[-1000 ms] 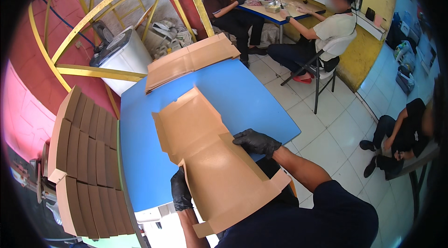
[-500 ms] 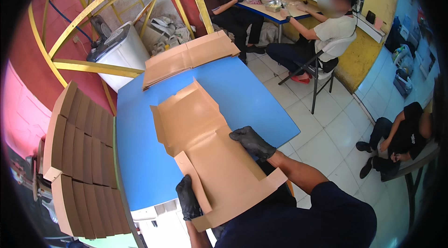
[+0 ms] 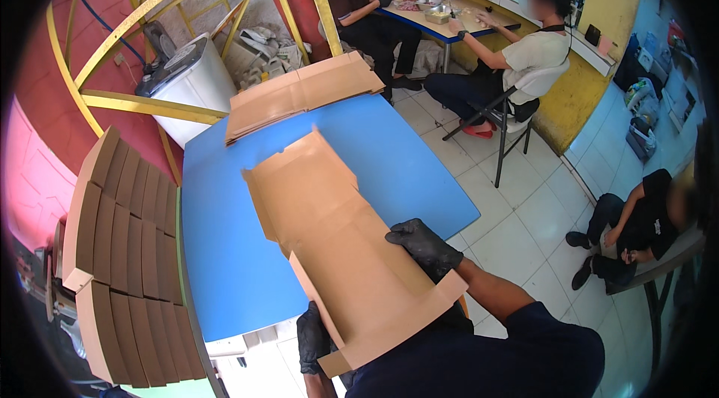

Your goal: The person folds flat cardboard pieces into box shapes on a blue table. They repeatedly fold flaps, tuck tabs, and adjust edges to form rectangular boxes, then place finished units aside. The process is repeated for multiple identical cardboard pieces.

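A partly folded brown cardboard box (image 3: 348,256) lies tilted across the near edge of the blue table (image 3: 225,248). Its far panel rests on the tabletop, while the near part juts out toward my body. My left hand (image 3: 313,334), in a black glove, grips the box's left side flap, which stands raised. On the opposite edge, my right hand (image 3: 425,247), gloved the same way, is closed around the cardboard, its thumb hidden. A narrow front flap sticks out at the near end.
Flat cardboard blanks (image 3: 299,95) are stacked at the table's far edge. Folded boxes (image 3: 131,263) stand in rows on the left. Two people sit at a small table (image 3: 472,23) with metal bowls; another person (image 3: 633,226) sits at the right. A white washing machine (image 3: 187,83) stands behind yellow bars.
The left side flap has risen from leaning inward to more upright. Both hands have shifted slightly right, and the crease in the middle of the cardboard looks flatter.
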A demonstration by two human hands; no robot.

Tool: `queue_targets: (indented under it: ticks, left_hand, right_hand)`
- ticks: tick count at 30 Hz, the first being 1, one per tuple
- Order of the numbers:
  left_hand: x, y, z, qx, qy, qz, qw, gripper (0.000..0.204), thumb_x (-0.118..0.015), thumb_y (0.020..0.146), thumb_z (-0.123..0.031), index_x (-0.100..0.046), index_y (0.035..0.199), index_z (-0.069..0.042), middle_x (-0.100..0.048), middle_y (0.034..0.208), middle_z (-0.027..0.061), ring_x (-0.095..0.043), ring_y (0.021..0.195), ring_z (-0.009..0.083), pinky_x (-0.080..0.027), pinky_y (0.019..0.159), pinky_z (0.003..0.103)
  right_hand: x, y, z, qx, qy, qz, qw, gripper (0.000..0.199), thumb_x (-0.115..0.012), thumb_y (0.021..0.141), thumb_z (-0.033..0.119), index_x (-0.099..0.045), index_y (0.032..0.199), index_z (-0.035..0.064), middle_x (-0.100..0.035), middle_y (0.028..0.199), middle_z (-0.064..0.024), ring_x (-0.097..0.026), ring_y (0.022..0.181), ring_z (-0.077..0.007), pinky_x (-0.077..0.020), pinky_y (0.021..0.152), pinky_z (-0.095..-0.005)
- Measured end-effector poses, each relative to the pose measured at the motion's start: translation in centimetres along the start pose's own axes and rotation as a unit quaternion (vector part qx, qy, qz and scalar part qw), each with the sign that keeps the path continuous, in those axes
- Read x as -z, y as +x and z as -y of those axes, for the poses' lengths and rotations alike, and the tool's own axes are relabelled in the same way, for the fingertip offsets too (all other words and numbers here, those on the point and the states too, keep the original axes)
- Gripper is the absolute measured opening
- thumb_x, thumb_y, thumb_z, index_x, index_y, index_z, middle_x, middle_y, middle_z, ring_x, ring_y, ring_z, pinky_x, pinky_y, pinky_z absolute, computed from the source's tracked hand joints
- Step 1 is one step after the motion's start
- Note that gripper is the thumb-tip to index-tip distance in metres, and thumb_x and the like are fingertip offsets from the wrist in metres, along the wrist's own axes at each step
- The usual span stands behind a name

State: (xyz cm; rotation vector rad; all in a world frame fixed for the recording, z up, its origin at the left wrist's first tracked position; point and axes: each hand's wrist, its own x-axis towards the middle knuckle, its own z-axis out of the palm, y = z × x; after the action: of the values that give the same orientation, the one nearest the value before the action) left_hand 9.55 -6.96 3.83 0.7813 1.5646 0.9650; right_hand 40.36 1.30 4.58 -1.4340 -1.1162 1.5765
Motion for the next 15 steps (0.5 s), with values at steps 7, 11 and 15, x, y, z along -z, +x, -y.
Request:
queue_targets:
  ticks: [7,11,15]
  left_hand:
    - [1.6,1.4,0.9,-0.057,-0.065,-0.045,0.995,0.027,-0.069,0.101,-0.023,-0.072,0.110,0.003,-0.074,0.097,0.0049,-0.067,0.080,0.0140,-0.056,0.068,0.030]
    - [2.4,2.0,1.9,-0.045,-0.221,0.086,0.971,0.027,-0.070,0.100,-0.027,-0.074,0.103,0.000,-0.074,0.089,0.0041,-0.068,0.074,0.0145,-0.057,0.067,0.032]
    - [4.8,2.3,1.1,-0.055,0.204,0.183,0.960,0.030,-0.074,0.097,-0.024,-0.070,0.112,0.002,-0.073,0.087,0.0055,-0.066,0.068,0.0147,-0.054,0.060,0.031]
  right_hand:
    - [0.3,-2.5,-0.1,-0.016,-0.046,0.148,0.988,0.035,-0.068,0.098,0.021,-0.071,0.120,-0.0063,-0.073,0.109,-0.0069,-0.064,0.098,-0.0109,-0.0516,0.092,-0.0314]
    - [0.8,-2.6,-0.8,0.011,-0.025,0.101,0.995,0.031,-0.075,0.094,0.018,-0.073,0.115,-0.0046,-0.076,0.104,-0.0078,-0.064,0.096,-0.0111,-0.0516,0.092,-0.0303]
    - [1.2,-1.4,-1.3,0.024,-0.037,0.077,0.996,0.034,-0.073,0.095,0.016,-0.070,0.123,-0.0049,-0.074,0.111,-0.0070,-0.065,0.099,-0.0111,-0.0519,0.092,-0.0303]
